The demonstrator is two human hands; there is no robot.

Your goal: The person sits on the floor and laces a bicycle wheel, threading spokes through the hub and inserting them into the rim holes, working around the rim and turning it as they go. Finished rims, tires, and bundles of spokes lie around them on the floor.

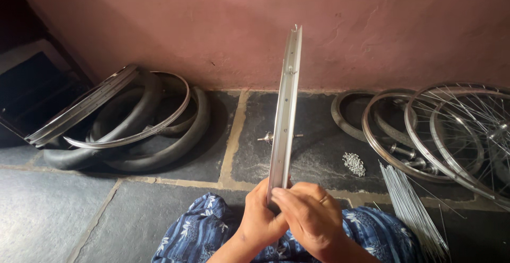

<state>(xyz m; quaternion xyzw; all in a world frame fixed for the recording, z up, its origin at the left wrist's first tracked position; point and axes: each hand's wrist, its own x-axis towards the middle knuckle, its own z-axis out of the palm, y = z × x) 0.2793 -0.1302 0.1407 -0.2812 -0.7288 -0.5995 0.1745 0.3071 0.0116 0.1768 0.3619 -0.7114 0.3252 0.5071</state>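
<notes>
Both hands, the left hand [260, 218] and right hand [308, 215], keep a clenched grip on the bare silver metal bicycle rim [285, 114], held upright edge-on above the lap, apparently being readied for spoking, which would call for the loose steel spokes [411, 204] on the stone floor [64, 215].
</notes>
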